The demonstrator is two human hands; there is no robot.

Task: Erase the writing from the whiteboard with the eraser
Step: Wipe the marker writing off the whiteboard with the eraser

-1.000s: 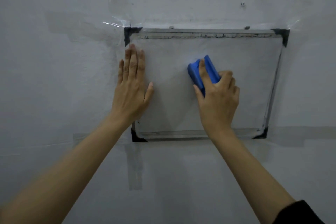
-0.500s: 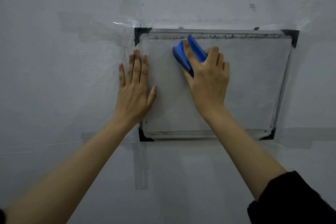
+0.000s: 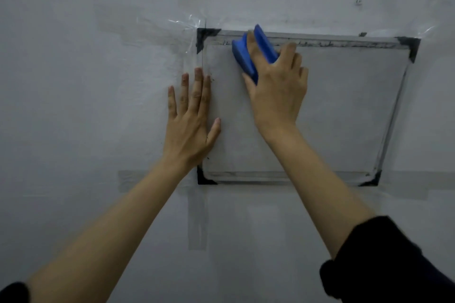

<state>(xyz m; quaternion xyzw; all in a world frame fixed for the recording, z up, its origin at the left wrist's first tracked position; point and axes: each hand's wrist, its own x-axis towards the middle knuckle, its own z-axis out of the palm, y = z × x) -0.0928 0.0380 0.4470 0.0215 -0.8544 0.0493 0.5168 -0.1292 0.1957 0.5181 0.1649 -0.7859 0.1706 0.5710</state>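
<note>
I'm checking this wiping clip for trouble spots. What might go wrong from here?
The blue eraser in the right hand sits at the whiteboard top edge, so it may ride over the frame and miss the dark smudges there. The board seems held to the wall only by clear tape, some of it wrinkled; hard strokes might loosen it, though the left hand braces the side.

Right of the right hand's fingers [image 3: 293,56] the whiteboard [image 3: 344,110] lies bare – above them its top frame rail [image 3: 332,40] blocks the blue eraser [image 3: 243,56].
</note>
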